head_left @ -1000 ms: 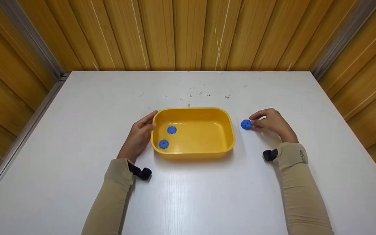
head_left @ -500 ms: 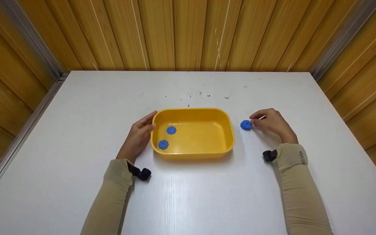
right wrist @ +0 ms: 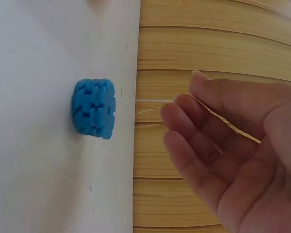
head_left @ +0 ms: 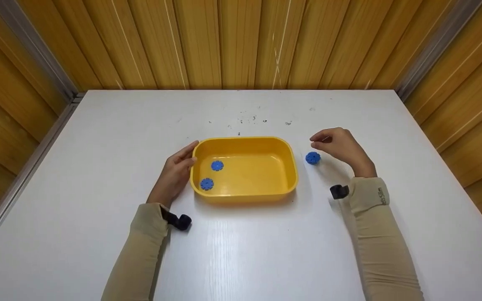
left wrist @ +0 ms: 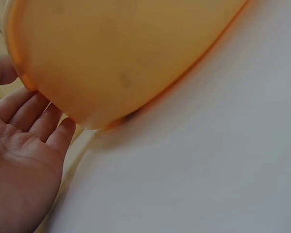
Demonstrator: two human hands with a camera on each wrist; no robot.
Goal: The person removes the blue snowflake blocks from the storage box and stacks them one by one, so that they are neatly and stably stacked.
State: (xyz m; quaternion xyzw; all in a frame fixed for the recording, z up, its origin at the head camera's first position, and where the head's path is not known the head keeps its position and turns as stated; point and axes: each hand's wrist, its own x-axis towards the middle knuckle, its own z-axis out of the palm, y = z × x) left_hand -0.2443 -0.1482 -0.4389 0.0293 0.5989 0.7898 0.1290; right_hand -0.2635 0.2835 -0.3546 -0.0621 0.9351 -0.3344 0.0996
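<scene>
A yellow plastic tub (head_left: 245,196) stands on the white table. My left hand (head_left: 176,173) grips its left end, the thumb at the rim and the other fingers along the outer wall, as the left wrist view also shows. Inside, toward the left, two blue notched discs, the far disc (head_left: 217,166) and the near disc (head_left: 206,184), lie flat and apart. Right of the tub, a short stack of blue notched discs (right wrist: 93,108) rests on the table. Just above and beyond that stack hovers my right hand (head_left: 341,148), fingers loosely bent, touching nothing.
The white table (head_left: 241,259) has small dark marks (head_left: 253,120) beyond the tub. Yellow wood-look panels (head_left: 241,46) rise behind its far edge and along both sides. A black wrist camera (head_left: 339,192) sticks out from each sleeve.
My right hand has let go of the stack of blue discs and lifted up and away from it. The stack stays on the table. My left hand keeps its hold on the tub.
</scene>
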